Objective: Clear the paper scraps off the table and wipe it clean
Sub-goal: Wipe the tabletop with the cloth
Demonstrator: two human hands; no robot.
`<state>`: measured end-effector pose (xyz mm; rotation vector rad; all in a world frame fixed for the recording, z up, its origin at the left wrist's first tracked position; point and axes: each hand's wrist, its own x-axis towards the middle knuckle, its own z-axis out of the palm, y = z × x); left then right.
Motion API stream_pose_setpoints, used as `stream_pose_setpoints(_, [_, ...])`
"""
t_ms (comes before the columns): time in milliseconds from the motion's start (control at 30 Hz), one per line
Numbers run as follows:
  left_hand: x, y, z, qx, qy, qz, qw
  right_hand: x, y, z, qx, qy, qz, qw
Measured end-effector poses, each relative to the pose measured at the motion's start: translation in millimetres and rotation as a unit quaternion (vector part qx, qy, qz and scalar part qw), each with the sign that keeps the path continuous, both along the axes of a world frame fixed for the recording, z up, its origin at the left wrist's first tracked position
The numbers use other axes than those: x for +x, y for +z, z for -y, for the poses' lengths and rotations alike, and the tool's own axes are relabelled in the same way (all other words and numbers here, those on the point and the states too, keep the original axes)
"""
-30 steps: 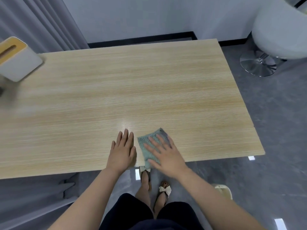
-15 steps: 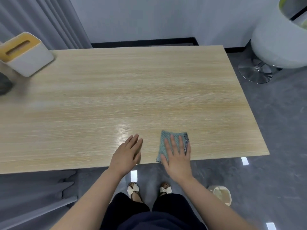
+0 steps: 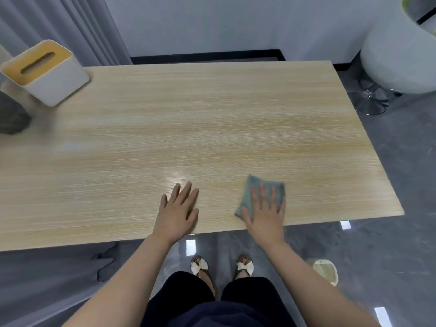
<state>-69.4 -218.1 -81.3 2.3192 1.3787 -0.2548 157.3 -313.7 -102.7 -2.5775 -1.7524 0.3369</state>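
Observation:
A light wooden table [image 3: 212,119] fills the view. No paper scraps show on it. A small teal cloth [image 3: 253,187] lies flat near the table's front edge, right of centre. My right hand [image 3: 265,213] presses flat on the cloth with fingers spread. My left hand [image 3: 177,213] rests flat on the bare wood to the left of the cloth, fingers apart, holding nothing.
A white tissue box with a yellow lid [image 3: 44,72] stands at the table's far left, a dark object [image 3: 11,116] beside it. A white chair [image 3: 401,55] stands at the right. A small bin [image 3: 326,271] sits on the grey floor near my feet.
My right hand has slid the cloth to the right along the front edge. My left hand stayed on the table. The view has shifted a little.

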Motion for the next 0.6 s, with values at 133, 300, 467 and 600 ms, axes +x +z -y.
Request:
stream_pose_setpoints(133, [-16,0,0,0.007,-0.016,0.015,1.000,-71,-1,-14,0.011,0.164,-0.025,0.986])
stream_pose_setpoints(300, [-25,-3,-1,0.010,-0.035,0.033,0.999,-52,-4,-17,0.013,0.217,-0.019,0.976])
stream_pose_setpoints(467, [-27,-3,0,0.011,-0.048,0.027,0.998,30,1,0,-0.034,0.006,0.000,0.999])
stream_pose_setpoints(600, [-30,-3,-1,0.007,-0.054,0.033,0.998,-1,2,-11,-0.031,-0.054,-0.003,0.998])
